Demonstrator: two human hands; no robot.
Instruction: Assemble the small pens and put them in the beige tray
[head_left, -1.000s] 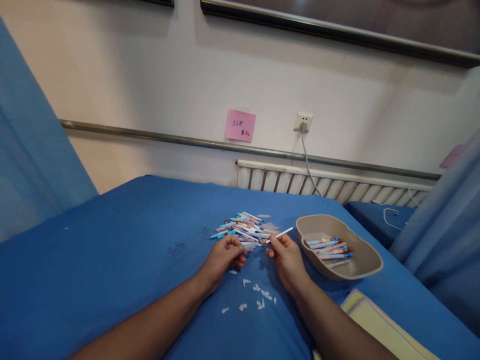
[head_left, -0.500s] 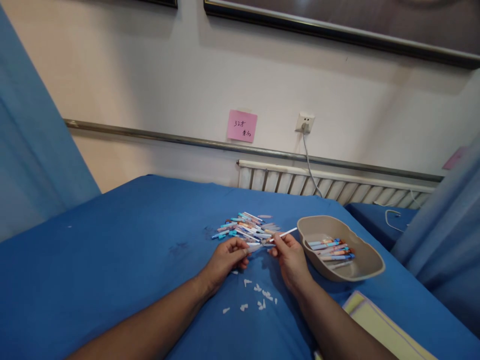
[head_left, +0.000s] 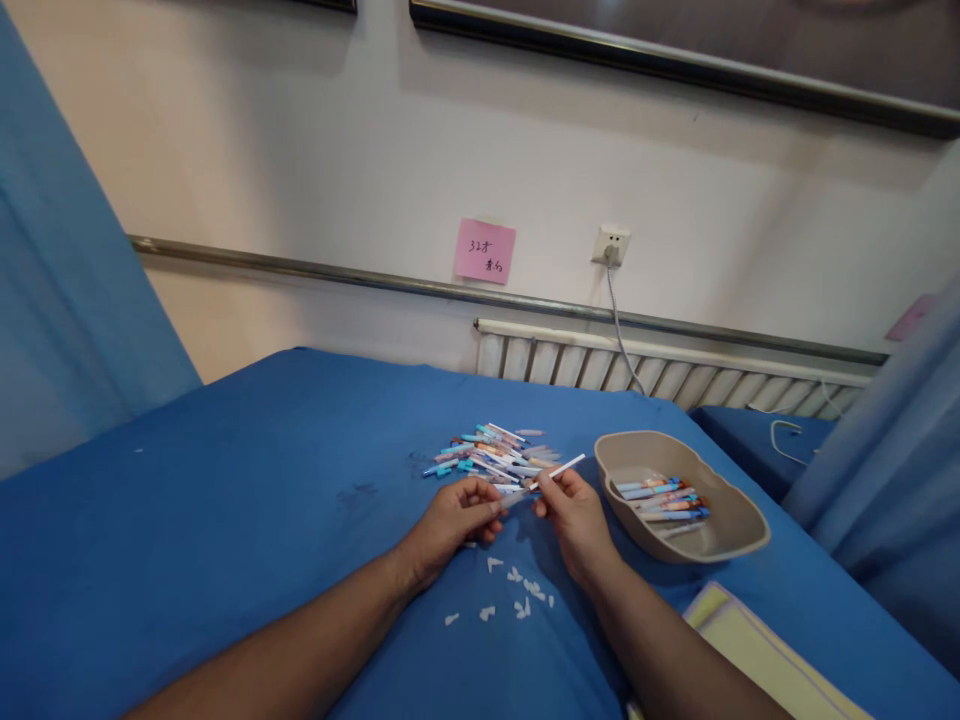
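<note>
A heap of coloured pens lies on the blue cloth. My right hand pinches a thin white refill that slants up to the right. My left hand is closed round a pen barrel whose tip points at the refill's near end; the two hands almost touch just in front of the heap. Small white caps are scattered on the cloth below my hands. A beige tray to the right holds several pens.
A yellow-white pad lies at the lower right. Behind the table runs a white radiator under a wall socket with a cable and a pink note. Blue curtains hang at left and right.
Both hands have shifted slightly; the refill's near end and the left hand's pen barrel have come closer together. Heap, caps and tray are unchanged.
</note>
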